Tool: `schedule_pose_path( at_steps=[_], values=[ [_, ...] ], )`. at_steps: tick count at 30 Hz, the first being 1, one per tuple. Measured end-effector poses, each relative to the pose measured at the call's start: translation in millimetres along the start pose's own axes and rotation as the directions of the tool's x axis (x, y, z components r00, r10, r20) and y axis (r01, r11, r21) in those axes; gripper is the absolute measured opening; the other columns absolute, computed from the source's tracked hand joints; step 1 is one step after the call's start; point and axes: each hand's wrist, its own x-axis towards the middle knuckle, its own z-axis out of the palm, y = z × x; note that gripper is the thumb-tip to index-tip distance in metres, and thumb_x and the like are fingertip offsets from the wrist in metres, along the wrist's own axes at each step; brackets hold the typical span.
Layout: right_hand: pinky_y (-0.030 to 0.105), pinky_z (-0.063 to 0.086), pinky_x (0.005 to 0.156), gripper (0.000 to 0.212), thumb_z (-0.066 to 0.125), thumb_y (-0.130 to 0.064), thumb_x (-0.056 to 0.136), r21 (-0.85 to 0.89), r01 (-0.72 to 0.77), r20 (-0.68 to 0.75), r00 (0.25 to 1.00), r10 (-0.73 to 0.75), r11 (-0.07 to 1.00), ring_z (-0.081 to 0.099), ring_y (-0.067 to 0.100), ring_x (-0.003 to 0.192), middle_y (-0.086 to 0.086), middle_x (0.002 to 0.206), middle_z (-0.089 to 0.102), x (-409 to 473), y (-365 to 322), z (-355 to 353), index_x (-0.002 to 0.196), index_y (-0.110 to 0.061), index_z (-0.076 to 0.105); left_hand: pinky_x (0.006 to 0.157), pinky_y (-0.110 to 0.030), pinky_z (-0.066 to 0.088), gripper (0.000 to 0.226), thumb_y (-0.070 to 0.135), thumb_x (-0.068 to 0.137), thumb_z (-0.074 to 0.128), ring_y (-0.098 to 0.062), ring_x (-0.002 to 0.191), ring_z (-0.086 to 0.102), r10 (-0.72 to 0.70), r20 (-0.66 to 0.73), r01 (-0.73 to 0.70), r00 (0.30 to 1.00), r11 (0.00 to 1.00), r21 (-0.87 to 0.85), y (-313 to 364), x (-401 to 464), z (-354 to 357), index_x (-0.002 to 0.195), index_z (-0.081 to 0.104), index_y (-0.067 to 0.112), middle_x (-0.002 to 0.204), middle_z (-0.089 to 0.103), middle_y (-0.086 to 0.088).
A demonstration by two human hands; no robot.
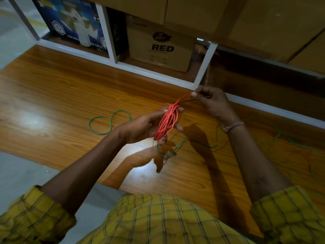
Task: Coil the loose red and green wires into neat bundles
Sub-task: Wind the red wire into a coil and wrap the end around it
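A red wire (167, 120) is wound in several loops around my left hand (149, 125), which is raised above the wooden table (52, 88). My right hand (211, 101) pinches the free end of the red wire just up and right of the coil. A green wire (109, 122) lies loose on the table in curls to the left of my hands. More green wire (198, 142) trails under my hands and off to the right (292, 141).
White shelf framing (112, 50) runs along the table's far edge. Behind it stand a brown carton marked RED (161, 48) and a blue printed box (75, 23). Grey floor (21, 173) shows at the near left.
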Motion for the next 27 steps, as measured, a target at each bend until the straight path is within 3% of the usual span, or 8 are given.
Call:
schedule_pose_path(
  at_steps=[3, 7, 11, 15, 19, 21, 24, 27],
  values=[
    [0.012, 0.041, 0.053, 0.018, 0.065, -0.022, 0.105, 0.058, -0.089, 0.047, 0.995, 0.086, 0.994, 0.055, -0.005, 0.056, -0.02, 0.067, 0.067, -6.7, 16.6, 14.4, 0.108, -0.009, 0.077, 0.066, -0.032, 0.059, 0.053, 0.033, 0.117, 0.018, -0.023, 0.065, 0.066, 0.026, 0.007, -0.026, 1.0, 0.998, -0.049, 5.6, -1.4, -0.6, 0.165, 0.03, 0.016, 0.146, 0.051, -0.04],
    [0.017, 0.036, 0.044, 0.019, 0.06, -0.027, 0.108, 0.056, -0.143, 0.109, 0.985, 0.137, 0.988, 0.049, 0.007, 0.052, -0.002, 0.073, 0.062, -15.8, 34.2, 30.4, 0.106, -0.022, 0.078, 0.065, -0.03, 0.059, 0.056, 0.037, 0.115, 0.019, -0.019, 0.064, 0.065, 0.054, 0.007, -0.053, 0.999, 0.992, -0.114, 11.4, 1.5, 2.1, 0.166, 0.031, 0.015, 0.145, 0.049, -0.035],
    [0.021, 0.039, 0.05, 0.022, 0.059, -0.028, 0.108, -0.031, -0.179, 0.13, 0.975, 0.181, 0.983, 0.051, 0.006, 0.051, 0.001, 0.071, 0.064, -38.1, 47.7, 45.3, 0.102, -0.021, 0.078, 0.068, -0.032, 0.059, 0.057, 0.038, 0.116, 0.018, -0.018, 0.067, 0.067, 0.101, -0.037, -0.106, 0.994, 0.981, -0.162, 18.8, 5.4, -4.1, 0.167, 0.03, 0.018, 0.147, 0.051, -0.035],
    [0.016, 0.04, 0.049, 0.024, 0.056, -0.025, 0.11, -0.073, -0.169, 0.298, 0.937, 0.183, 0.983, 0.052, 0.0, 0.045, 0.006, 0.066, 0.065, -72.2, 42.2, 69.2, 0.113, -0.017, 0.079, 0.072, -0.035, 0.062, 0.055, 0.041, 0.116, 0.022, -0.022, 0.073, 0.072, 0.092, -0.161, -0.131, 0.983, 0.96, -0.249, 23.3, 13.5, -8.5, 0.165, 0.035, 0.021, 0.145, 0.058, -0.031],
    [0.016, 0.041, 0.042, 0.027, 0.052, -0.025, 0.112, -0.132, -0.17, 0.436, 0.875, 0.211, 0.977, 0.062, 0.019, 0.045, 0.018, 0.073, 0.073, -93.2, 23.2, 76.7, 0.12, -0.013, 0.074, 0.072, -0.037, 0.064, 0.053, 0.042, 0.115, 0.027, -0.028, 0.08, 0.078, 0.037, -0.319, -0.152, 0.947, 0.926, -0.345, 15.3, 25.3, -14.9, 0.164, 0.038, 0.023, 0.153, 0.052, -0.033],
    [0.019, 0.044, 0.043, 0.029, 0.052, -0.027, 0.111, -0.172, -0.134, 0.5, 0.842, 0.204, 0.976, 0.064, 0.019, 0.046, 0.016, 0.076, 0.075, -96.3, 12.7, 71.7, 0.129, -0.019, 0.073, 0.078, -0.041, 0.067, 0.052, 0.043, 0.115, 0.03, -0.032, 0.09, 0.08, 0.013, -0.387, -0.176, 0.922, 0.904, -0.389, 10.3, 28.3, -20.7, 0.163, 0.039, 0.025, 0.152, 0.053, -0.032],
    [0.026, 0.05, 0.047, 0.03, 0.056, -0.027, 0.11, -0.167, -0.095, 0.587, 0.79, 0.177, 0.981, 0.064, 0.019, 0.046, 0.005, 0.07, 0.075, -97.6, -1.1, 59.3, 0.137, -0.028, 0.07, 0.087, -0.044, 0.065, 0.048, 0.042, 0.116, 0.031, -0.038, 0.098, 0.08, -0.016, -0.487, -0.175, 0.873, 0.922, -0.345, 5.7, 29.7, -27.6, 0.16, 0.04, 0.028, 0.15, 0.056, -0.027],
    [0.029, 0.051, 0.047, 0.027, 0.061, -0.024, 0.108, -0.135, -0.075, 0.641, 0.754, 0.145, 0.988, 0.063, 0.015, 0.049, 0.002, 0.069, 0.071, -92.0, -18.7, 41.6, 0.133, -0.026, 0.071, 0.093, -0.047, 0.062, 0.04, 0.044, 0.116, 0.031, -0.039, 0.1, 0.079, -0.048, -0.519, -0.07, 0.854, 0.976, -0.206, -1.4, 28.5, -24.4, 0.148, 0.048, 0.026, 0.141, 0.062, -0.02]
  ],
)
